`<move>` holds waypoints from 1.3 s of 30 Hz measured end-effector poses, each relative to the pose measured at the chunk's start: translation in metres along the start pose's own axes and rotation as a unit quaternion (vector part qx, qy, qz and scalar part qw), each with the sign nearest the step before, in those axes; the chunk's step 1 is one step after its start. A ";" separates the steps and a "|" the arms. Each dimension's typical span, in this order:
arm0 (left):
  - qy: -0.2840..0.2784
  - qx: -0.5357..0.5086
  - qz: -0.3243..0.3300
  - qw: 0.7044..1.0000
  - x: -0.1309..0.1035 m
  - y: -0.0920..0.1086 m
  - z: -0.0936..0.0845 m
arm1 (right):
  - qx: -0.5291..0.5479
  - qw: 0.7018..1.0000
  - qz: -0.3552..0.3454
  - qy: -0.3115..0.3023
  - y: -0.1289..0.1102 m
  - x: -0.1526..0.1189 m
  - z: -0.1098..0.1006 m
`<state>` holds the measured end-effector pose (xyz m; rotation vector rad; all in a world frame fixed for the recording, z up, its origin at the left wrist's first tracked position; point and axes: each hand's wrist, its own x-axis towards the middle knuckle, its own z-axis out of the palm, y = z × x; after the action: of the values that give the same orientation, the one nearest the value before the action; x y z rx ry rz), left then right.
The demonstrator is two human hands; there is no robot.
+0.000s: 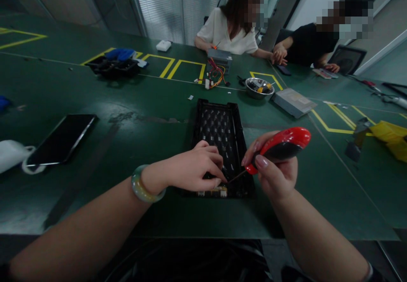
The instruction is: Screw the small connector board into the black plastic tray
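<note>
A shallow black plastic housing (217,125) with rows of small raised tabs lies in front of me. My right hand (276,169) is closed round a red-and-black-handled screwdriver (281,146). Its thin shaft slants down to the left, into the near part of the housing. My left hand (197,167), a bangle (143,184) on its wrist, reaches over the left side of the housing. Thumb and index finger come together near the screwdriver's tip; what they pinch, if anything, is hidden. Just below those fingers a small brownish board (211,191) shows along the housing's near edge.
To the left lie a phone (65,140) and a white object (12,154). Beyond the housing are a metal bowl of tools (259,88), a grey metal box (294,102) and a power supply with wires (219,59). Two people sit across the green table (152,104).
</note>
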<state>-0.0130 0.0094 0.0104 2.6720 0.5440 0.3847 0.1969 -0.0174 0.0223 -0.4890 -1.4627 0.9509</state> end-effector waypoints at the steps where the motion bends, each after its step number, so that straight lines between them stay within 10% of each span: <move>1: -0.001 -0.001 -0.001 1.000 0.000 0.000 0.000 | -0.001 1.000 0.005 -0.001 0.000 0.000 0.000; 31: 0.011 0.002 -0.021 1.000 0.001 0.009 -0.004 | -0.022 0.993 0.072 -0.095 -0.001 -0.004 0.000; 39: 0.019 0.009 -0.012 1.000 0.000 0.008 -0.003 | 0.023 0.999 0.040 0.015 -0.002 0.001 -0.001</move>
<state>-0.0117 0.0037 0.0164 2.6784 0.5941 0.4253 0.1982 -0.0175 0.0244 -0.5289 -1.3995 1.0349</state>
